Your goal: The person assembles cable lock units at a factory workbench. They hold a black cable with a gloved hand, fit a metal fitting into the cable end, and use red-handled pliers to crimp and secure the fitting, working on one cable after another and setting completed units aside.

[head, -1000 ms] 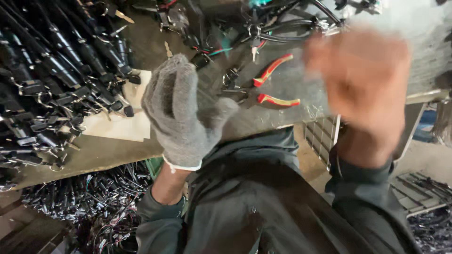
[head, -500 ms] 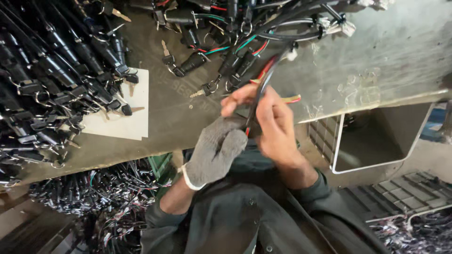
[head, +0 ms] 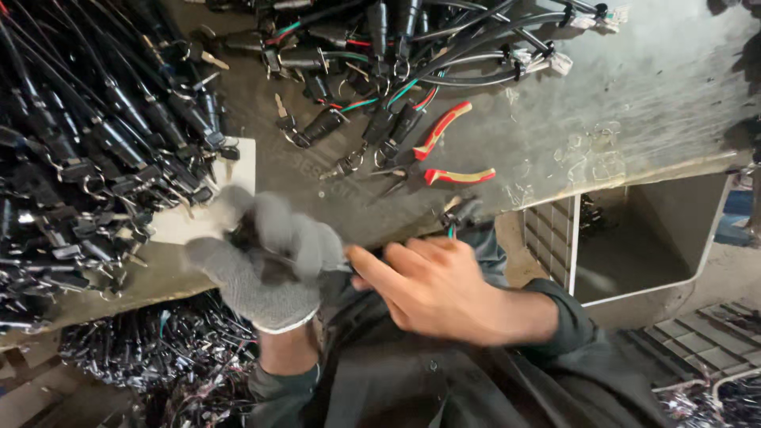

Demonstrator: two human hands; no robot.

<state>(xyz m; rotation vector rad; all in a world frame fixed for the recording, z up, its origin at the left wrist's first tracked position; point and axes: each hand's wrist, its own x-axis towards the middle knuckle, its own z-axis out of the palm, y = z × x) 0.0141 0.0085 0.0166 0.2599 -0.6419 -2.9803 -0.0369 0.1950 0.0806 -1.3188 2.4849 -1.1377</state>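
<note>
The left hand (head: 265,265), in a grey knit glove, is closed in a loose fist around a small dark part with a cable — blurred, so its exact kind cannot be told — held just off the near edge of the table (head: 634,103). The bare right hand (head: 432,289) lies touching the glove, fingers partly curled and pinching toward the same part; a short cable end with green wire (head: 456,218) stands up just above its knuckles. Red-handled pliers (head: 436,154) lie open on the table, near but apart from both hands. Risks noted: the part is held over the table edge, above a heap of loose cables on the floor (head: 151,357) — a slip of the glove's grip would likely lose it there. The bare fingers work close to cut wire ends and could be pricked. The dense pile of black cable assemblies (head: 87,150) at left overhangs a white sheet (head: 238,170) and could snag a sleeve.
</note>
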